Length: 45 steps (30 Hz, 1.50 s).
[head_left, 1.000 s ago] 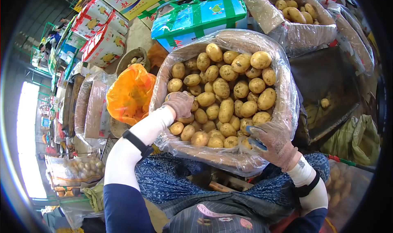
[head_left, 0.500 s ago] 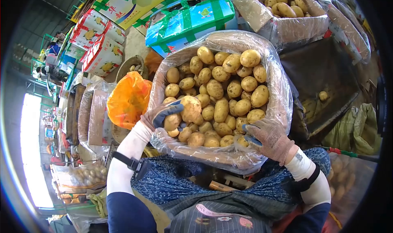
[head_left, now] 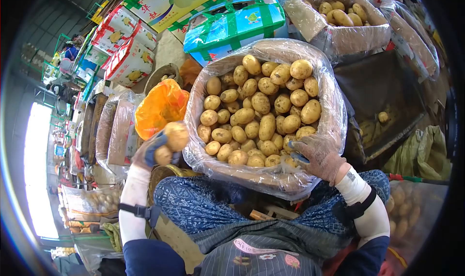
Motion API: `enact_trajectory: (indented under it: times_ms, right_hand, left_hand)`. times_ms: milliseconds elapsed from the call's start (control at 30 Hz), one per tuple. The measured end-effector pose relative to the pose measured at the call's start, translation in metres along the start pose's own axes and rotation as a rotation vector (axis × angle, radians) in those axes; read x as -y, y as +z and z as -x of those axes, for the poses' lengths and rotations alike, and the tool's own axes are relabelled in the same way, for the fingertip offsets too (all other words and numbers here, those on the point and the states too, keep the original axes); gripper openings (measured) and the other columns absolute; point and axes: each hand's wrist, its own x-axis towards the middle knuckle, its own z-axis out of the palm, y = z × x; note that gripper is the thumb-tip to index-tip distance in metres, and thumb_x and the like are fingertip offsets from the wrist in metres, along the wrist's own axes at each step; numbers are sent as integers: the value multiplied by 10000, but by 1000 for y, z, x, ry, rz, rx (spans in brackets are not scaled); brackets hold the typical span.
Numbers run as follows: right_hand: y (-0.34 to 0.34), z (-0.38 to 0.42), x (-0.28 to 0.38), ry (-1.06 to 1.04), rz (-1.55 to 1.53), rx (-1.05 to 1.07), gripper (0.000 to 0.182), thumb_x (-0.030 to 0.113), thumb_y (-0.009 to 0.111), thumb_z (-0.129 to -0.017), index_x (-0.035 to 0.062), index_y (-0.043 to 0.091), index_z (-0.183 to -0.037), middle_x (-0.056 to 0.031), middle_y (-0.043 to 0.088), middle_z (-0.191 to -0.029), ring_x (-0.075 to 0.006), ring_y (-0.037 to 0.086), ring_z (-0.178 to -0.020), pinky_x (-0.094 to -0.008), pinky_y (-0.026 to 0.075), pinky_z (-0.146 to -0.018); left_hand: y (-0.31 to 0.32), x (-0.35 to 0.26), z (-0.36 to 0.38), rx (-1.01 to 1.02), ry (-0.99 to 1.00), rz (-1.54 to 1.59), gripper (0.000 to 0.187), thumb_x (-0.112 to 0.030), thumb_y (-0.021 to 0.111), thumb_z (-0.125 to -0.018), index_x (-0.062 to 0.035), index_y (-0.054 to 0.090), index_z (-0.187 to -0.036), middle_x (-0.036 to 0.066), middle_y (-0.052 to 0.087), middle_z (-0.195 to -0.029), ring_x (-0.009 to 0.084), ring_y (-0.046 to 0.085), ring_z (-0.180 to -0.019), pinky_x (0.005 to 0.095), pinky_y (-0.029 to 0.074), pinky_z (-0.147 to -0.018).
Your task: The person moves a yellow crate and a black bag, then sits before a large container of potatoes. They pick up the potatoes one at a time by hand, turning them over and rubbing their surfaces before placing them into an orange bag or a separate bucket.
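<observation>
My left hand [head_left: 151, 150], in a blue-and-brown work glove, is closed around two potatoes [head_left: 176, 136]. It is off the left side of a plastic-lined cardboard box [head_left: 193, 152], close to an orange plastic bag [head_left: 160, 109], and is slightly blurred. Many potatoes [head_left: 266, 126], some with dirt on their skins, fill the box in front of me. At the near right corner of that box, my right hand [head_left: 319, 156] lies over the potatoes with its gloved fingers stretched out. Its fingertips touch the potatoes there, and I see nothing held in it.
Behind the box stand a blue carton [head_left: 235, 26] with green tape and another box of potatoes [head_left: 339, 41]. A dark tray [head_left: 387, 92] with a potato in it lies to the right. Stacked cartons [head_left: 128, 63] and a basket [head_left: 162, 77] are at the left.
My left hand has lifted away from the potatoes with two of them and moved left, out past the box's edge. My right hand stays at the near right corner. The view has shifted slightly.
</observation>
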Motion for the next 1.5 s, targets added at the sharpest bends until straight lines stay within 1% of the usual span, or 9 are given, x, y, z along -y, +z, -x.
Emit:
enact_trajectory:
  times_ms: [233, 300, 567, 700, 900, 1033, 1167, 1300, 1500]
  right_hand:
    - [0, 12, -5, -18, -2, -66, 445, 357, 638, -848, 77, 597, -1191, -144, 622, -1115, -314, 590, -1045, -429, 464, -924]
    - [0, 13, -4, 8, -17, -49, 457, 363, 635, -851, 74, 594, -1202, -147, 620, -1119, -314, 588, -1053, -428, 460, -932]
    - [-2, 10, -2, -18, 8, -28, 435, 346, 625, -858, 78, 587, -1199, -142, 619, -1093, -320, 588, -1044, -426, 465, -913]
    - [-1, 6, -3, 0, -37, -20, 417, 318, 639, -849, 80, 586, -1187, -142, 619, -1084, -321, 584, -1041, -424, 468, -905]
    - [0, 4, -6, -19, -78, -110, 393, 296, 649, -842, 78, 595, -1164, -137, 619, -1093, -317, 585, -1031, -424, 470, -901]
    - [1, 6, -10, 14, -43, -33, 412, 292, 647, -840, 91, 591, -1195, -142, 605, -1160, -326, 572, -1098, -431, 454, -943]
    - [-5, 9, -11, 10, -39, 27, 425, 300, 643, -842, 96, 583, -1210, -142, 595, -1181, -327, 568, -1114, -438, 451, -948]
    - [-8, 14, -11, 0, -66, -32, 407, 306, 631, -859, 97, 586, -1205, -132, 599, -1168, -320, 577, -1096, -438, 463, -924]
    - [0, 13, -1, -1, -140, -109, 380, 317, 601, -893, 89, 596, -1196, -131, 628, -1111, -310, 609, -1025, -416, 487, -875]
  left_hand:
    - [-178, 145, 88, -507, -390, 282, 471, -278, 664, -885, -53, 523, -1274, 128, 656, -1090, 214, 662, -889, 320, 545, -798]
    - [-212, 210, 107, -191, -155, -472, 406, -226, 664, -889, -48, 560, -1238, 102, 654, -1120, 164, 654, -925, 264, 521, -848]
    - [-140, 107, 47, -948, 12, -492, 273, -190, 632, -916, -43, 644, -1146, 33, 629, -841, 111, 578, -741, 258, 481, -624]
    - [-39, 22, -38, -596, 345, -539, 395, -199, 682, -882, -10, 599, -1219, 76, 658, -1052, 125, 631, -844, 262, 523, -729]
    - [70, 49, -187, -43, 400, -1614, 629, -297, 727, -806, -82, 494, -1349, 170, 562, -1273, 281, 575, -1133, 402, 455, -978]
    - [95, 70, -233, 62, 131, -1736, 724, -317, 759, -722, -55, 477, -1336, 225, 542, -1269, 365, 516, -1183, 441, 425, -997]
    - [85, 61, -220, -15, 167, -1680, 678, -299, 760, -748, -32, 492, -1310, 182, 614, -1176, 318, 594, -1089, 410, 466, -958]
    - [94, 37, -162, 199, 4, -384, 596, -288, 707, -843, -24, 477, -1325, 58, 570, -1218, 137, 528, -1097, 293, 446, -950]
    - [144, 26, -86, 222, 186, -172, 742, -325, 780, -761, -6, 433, -1335, 92, 535, -1234, 182, 518, -1169, 328, 427, -1007]
